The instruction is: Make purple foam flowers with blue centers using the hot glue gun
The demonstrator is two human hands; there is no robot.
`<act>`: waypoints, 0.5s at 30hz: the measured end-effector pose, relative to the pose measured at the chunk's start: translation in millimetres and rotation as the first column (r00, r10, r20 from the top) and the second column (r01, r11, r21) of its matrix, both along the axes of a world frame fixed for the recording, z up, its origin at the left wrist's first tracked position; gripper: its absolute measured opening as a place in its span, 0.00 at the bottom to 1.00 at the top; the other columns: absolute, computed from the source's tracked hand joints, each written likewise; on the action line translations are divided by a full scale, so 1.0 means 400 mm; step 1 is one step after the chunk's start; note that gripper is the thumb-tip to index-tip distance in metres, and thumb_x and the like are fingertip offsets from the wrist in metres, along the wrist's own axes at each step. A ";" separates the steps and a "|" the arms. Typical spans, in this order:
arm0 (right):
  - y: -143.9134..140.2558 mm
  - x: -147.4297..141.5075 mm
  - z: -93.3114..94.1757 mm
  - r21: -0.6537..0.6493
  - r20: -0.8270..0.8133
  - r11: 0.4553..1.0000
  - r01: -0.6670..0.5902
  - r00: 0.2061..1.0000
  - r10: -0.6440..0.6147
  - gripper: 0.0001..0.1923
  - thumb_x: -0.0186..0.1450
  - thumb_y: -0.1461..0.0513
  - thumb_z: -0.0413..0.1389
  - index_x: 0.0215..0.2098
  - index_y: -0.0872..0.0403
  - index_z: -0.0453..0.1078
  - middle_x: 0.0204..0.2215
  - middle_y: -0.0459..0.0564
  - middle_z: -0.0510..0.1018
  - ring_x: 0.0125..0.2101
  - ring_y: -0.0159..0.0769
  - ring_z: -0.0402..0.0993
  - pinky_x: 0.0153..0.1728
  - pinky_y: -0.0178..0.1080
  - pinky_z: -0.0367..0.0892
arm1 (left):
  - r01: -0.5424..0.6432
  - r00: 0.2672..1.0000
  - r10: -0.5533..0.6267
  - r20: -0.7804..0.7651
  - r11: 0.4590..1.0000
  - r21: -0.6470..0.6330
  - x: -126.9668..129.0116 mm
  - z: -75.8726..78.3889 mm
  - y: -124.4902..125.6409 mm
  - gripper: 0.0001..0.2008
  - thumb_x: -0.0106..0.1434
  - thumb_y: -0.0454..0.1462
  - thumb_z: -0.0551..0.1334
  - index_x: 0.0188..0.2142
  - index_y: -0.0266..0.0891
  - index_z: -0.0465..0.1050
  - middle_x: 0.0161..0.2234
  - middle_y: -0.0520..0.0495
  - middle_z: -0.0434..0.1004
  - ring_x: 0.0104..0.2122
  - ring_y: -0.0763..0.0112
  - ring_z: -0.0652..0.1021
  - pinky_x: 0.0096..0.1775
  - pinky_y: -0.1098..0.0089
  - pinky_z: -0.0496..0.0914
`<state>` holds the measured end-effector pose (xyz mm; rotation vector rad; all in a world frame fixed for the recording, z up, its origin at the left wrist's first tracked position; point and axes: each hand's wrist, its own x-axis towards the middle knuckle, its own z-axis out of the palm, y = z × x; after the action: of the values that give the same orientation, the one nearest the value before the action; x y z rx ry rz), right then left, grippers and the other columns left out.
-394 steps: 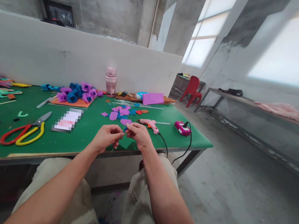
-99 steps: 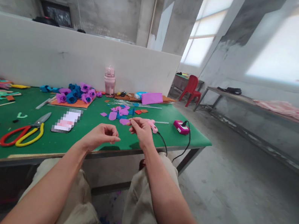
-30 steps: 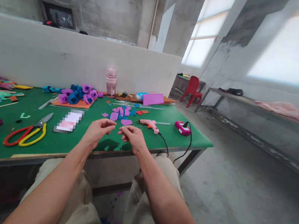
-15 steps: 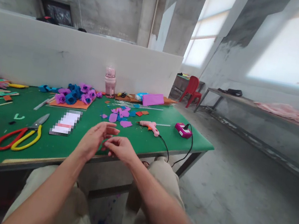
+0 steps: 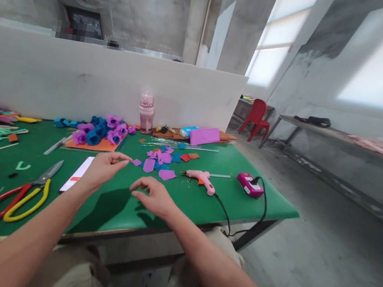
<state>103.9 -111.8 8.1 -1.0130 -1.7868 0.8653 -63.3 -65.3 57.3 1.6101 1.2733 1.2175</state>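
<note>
Head view: both bare hands are held just above the green table (image 5: pixel 203 204), near its front edge. The left hand (image 5: pixel 101 171) is raised over the white card (image 5: pixel 75 180), with its fingers loosely spread and thumb and forefinger pointed toward the purple cut-outs (image 5: pixel 159 161); nothing is seen in its grip. The right hand (image 5: pixel 153 197) is hovering palm down, fingers curled and slightly apart, and nothing is seen between them either. A single purple petal (image 5: pixel 167 174) is laid flat just beyond the right hand, apart from it, and a smaller purple scrap (image 5: pixel 136 162) lies close to the left fingertips. To the right of the petal, a pink glue gun (image 5: pixel 202 179) is laid on its side, its black cord trailing over the table edge. A magenta power block (image 5: pixel 249 184) is set further right. A pair of red and yellow scissors (image 5: pixel 19 193) is seen on the left. Finished blue and purple paper flowers (image 5: pixel 100 129) are heaped on an orange sheet near the white partition (image 5: pixel 77 80), beside a pink bottle (image 5: pixel 146 112).
</note>
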 end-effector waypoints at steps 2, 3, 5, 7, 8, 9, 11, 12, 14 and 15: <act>0.051 0.029 -0.001 0.003 -0.009 0.997 0.079 0.997 -0.079 0.09 0.57 0.57 0.56 0.23 0.53 0.69 0.22 0.44 0.72 0.26 0.31 0.67 0.30 0.33 0.59 | -0.016 0.986 0.023 -0.167 0.999 0.039 0.030 -0.005 0.067 0.08 0.45 0.40 0.65 0.26 0.39 0.78 0.09 0.58 0.54 0.13 0.79 0.53 0.18 0.74 0.44; 0.069 0.044 -0.004 -0.018 -0.011 0.989 0.144 0.990 -0.144 0.13 0.59 0.56 0.53 0.20 0.53 0.68 0.20 0.44 0.72 0.24 0.31 0.67 0.29 0.33 0.59 | -0.015 0.972 0.029 -0.235 0.998 0.062 0.046 -0.009 0.105 0.08 0.45 0.40 0.65 0.25 0.39 0.78 0.09 0.58 0.54 0.12 0.78 0.54 0.18 0.73 0.45; 0.087 0.072 -0.012 -0.040 -0.018 0.962 0.268 0.963 -0.269 0.23 0.64 0.54 0.46 0.14 0.53 0.64 0.16 0.46 0.70 0.22 0.31 0.67 0.30 0.35 0.60 | 0.013 0.938 0.030 -0.346 0.993 0.121 0.079 -0.021 0.184 0.07 0.45 0.40 0.64 0.24 0.39 0.78 0.09 0.56 0.57 0.13 0.76 0.57 0.19 0.72 0.47; 0.088 0.096 -0.016 0.010 -0.042 0.941 0.339 0.940 -0.339 0.24 0.65 0.55 0.45 0.14 0.53 0.65 0.18 0.48 0.72 0.26 0.33 0.68 0.34 0.36 0.60 | 0.044 0.897 0.049 -0.440 0.979 0.198 0.116 -0.036 0.262 0.07 0.46 0.40 0.63 0.24 0.41 0.78 0.11 0.53 0.64 0.15 0.73 0.63 0.21 0.72 0.51; 0.084 0.105 -0.016 0.052 -0.049 0.935 0.352 0.936 -0.349 0.19 0.64 0.56 0.48 0.17 0.53 0.67 0.22 0.48 0.74 0.29 0.34 0.69 0.35 0.36 0.61 | 0.052 0.871 0.063 -0.487 0.974 0.220 0.137 -0.043 0.297 0.07 0.46 0.40 0.63 0.24 0.41 0.78 0.14 0.50 0.69 0.18 0.70 0.67 0.22 0.72 0.54; 0.080 0.113 -0.015 0.091 -0.049 0.931 0.354 0.935 -0.351 0.14 0.62 0.57 0.50 0.21 0.53 0.69 0.25 0.48 0.75 0.31 0.34 0.69 0.36 0.36 0.61 | 0.063 0.823 0.070 -0.563 0.975 0.214 0.160 -0.050 0.329 0.08 0.46 0.40 0.63 0.25 0.41 0.79 0.17 0.49 0.72 0.21 0.68 0.70 0.24 0.72 0.56; 0.073 0.122 -0.009 0.115 -0.041 0.928 0.355 0.935 -0.353 0.08 0.60 0.60 0.52 0.26 0.53 0.70 0.28 0.48 0.75 0.32 0.34 0.68 0.36 0.36 0.61 | 0.054 0.702 0.082 -0.707 0.984 0.169 0.209 -0.063 0.379 0.09 0.47 0.42 0.62 0.27 0.43 0.79 0.23 0.46 0.77 0.27 0.65 0.74 0.26 0.72 0.59; 0.071 0.125 -0.005 0.101 -0.037 0.930 0.354 0.935 -0.352 0.08 0.60 0.60 0.52 0.25 0.53 0.69 0.27 0.47 0.75 0.31 0.34 0.68 0.35 0.35 0.61 | 0.047 0.641 0.078 -0.764 0.989 0.140 0.235 -0.069 0.397 0.10 0.48 0.43 0.61 0.28 0.43 0.79 0.26 0.46 0.78 0.29 0.64 0.75 0.28 0.72 0.61; 0.068 0.127 0.002 0.056 -0.041 0.937 0.344 0.939 -0.342 0.10 0.60 0.60 0.52 0.24 0.54 0.69 0.24 0.46 0.74 0.28 0.32 0.68 0.34 0.34 0.61 | 0.026 0.533 0.055 -0.844 0.996 0.082 0.285 -0.082 0.424 0.13 0.49 0.46 0.60 0.29 0.44 0.79 0.29 0.45 0.79 0.33 0.62 0.76 0.30 0.72 0.63; 0.067 0.128 0.005 0.037 -0.047 0.942 0.335 0.942 -0.333 0.10 0.60 0.60 0.52 0.23 0.54 0.68 0.23 0.45 0.73 0.27 0.31 0.67 0.33 0.34 0.61 | 0.009 0.487 0.052 -0.872 0.998 0.065 0.308 -0.090 0.434 0.14 0.50 0.47 0.59 0.29 0.43 0.78 0.30 0.43 0.79 0.34 0.61 0.76 0.31 0.71 0.65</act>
<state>155.2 -85.2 10.1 -1.2176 -1.5334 0.6263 59.8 108.2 21.5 2.4044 1.8589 0.3389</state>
